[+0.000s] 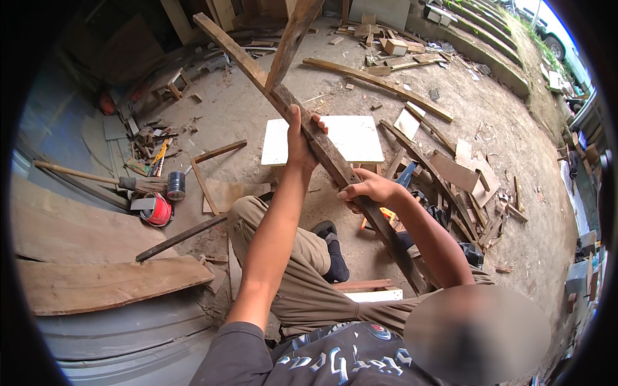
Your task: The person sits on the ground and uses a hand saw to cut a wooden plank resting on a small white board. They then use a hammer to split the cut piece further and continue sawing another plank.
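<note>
A long, weathered wooden beam (332, 157) slants from the far left down toward my right side. Another length of wood (291, 45) meets it at an angle near the top; I cannot tell how the two are fixed. My left hand (304, 138) is wrapped round the beam just below that meeting point. Lower down, my right hand (371, 189) grips the same beam. Behind and below the hands stands a low white-topped table (360, 136), partly covered by the beam and my left hand. A blue-bladed handsaw (405, 174) lies beyond my right hand.
A broom (141, 184), a dark can (176, 185) and a red bucket (156, 211) stand at the left, near a wide plank (116, 283). Long timber (380, 83) and scattered offcuts lie ahead and right. An L-shaped wooden piece (205, 183) rests left of the table.
</note>
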The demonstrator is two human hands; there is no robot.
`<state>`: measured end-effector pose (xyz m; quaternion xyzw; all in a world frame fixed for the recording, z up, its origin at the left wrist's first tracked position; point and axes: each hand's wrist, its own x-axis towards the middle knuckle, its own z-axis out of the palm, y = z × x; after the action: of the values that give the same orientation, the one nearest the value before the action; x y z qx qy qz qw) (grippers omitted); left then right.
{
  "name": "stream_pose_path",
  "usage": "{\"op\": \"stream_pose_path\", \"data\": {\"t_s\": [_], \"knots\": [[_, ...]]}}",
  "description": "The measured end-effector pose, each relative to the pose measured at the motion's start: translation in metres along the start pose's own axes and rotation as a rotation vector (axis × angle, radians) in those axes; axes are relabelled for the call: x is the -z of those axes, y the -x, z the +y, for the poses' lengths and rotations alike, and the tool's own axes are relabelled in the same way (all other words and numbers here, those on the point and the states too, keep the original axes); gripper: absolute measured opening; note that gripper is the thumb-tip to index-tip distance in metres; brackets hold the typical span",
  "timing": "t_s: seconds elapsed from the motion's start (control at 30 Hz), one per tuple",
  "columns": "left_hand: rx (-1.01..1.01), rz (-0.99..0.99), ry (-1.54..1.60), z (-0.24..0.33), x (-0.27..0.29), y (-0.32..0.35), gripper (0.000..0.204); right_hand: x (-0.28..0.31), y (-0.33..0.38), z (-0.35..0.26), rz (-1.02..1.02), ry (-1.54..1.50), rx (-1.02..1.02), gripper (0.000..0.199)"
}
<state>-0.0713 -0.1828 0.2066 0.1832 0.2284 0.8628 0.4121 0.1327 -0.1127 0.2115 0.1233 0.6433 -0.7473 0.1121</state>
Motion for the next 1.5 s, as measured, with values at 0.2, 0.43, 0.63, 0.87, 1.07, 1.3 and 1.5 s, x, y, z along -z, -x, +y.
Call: {"op": "stream_pose_path", "data": {"t_s": [0.2, 0.43, 0.63, 0.87, 1.07, 1.3, 1.5], "knots": [[-0.132, 0.228, -0.079, -0.014, -0.019, 0.011, 0.051, -0.005, 0.011, 0.002, 0.39, 0.569, 0.351, 0.065], [-0.075, 0.133, -0.091, -0.01, -0.001, 0.012, 0.061, -0.022, 0.015, -0.007, 0.311, 0.665, 0.35, 0.043], [-0.097, 0.096, -0.06, -0.008, -0.014, 0.015, 0.065, -0.024, 0.023, -0.019, 0.305, 0.714, 0.241, 0.058], [-0.08, 0.152, -0.093, -0.009, -0.018, 0.016, 0.063, -0.028, 0.025, -0.022, 0.327, 0.722, 0.234, 0.056], [-0.055, 0.136, -0.017, -0.015, -0.023, 0.026, 0.046, -0.026, 0.025, -0.013, 0.346, 0.673, 0.26, 0.051], [-0.019, 0.14, -0.123, -0.016, -0.027, 0.027, 0.017, -0.037, 0.016, -0.007, 0.466, 0.614, 0.167, 0.058], [-0.044, 0.298, -0.2, -0.027, -0.032, 0.027, 0.013, -0.016, 0.005, 0.022, 0.56, 0.745, 0.238, 0.062]]}}
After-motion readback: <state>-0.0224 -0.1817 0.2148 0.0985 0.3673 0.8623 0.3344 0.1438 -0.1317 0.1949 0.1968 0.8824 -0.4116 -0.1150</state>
